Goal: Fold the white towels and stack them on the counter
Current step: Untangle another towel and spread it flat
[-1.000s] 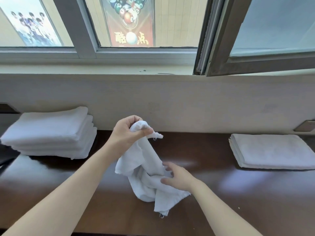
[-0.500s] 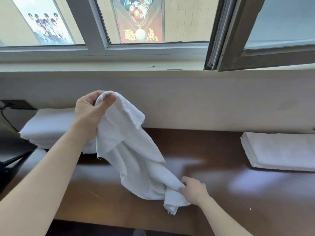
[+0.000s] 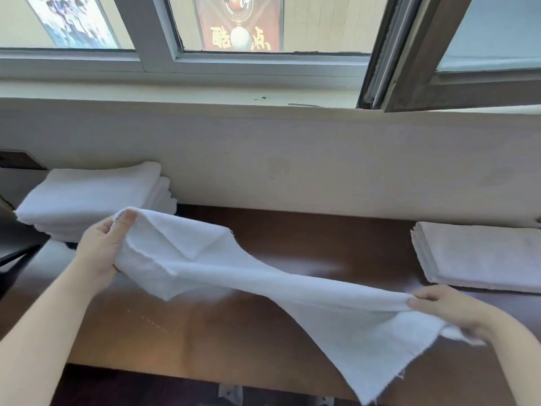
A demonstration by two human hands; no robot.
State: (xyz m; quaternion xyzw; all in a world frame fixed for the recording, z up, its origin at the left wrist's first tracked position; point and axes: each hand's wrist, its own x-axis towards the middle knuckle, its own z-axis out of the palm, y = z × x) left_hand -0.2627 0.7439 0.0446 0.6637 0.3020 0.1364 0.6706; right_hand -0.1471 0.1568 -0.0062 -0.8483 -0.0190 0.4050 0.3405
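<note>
Towel [image 3: 263,276] stretched out, left stack [image 3: 93,194] looks folded, right stack [image 3: 483,256] unclear
Left hand [image 3: 102,253] and right hand [image 3: 448,312] each pinch an end; folding not begun.

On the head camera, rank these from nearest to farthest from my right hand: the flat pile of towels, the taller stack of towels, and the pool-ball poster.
From the right hand:
1. flat pile of towels, on the counter at right, just behind the hand.
2. taller stack of towels, at the far left end.
3. pool-ball poster, outside, past the window.
</note>
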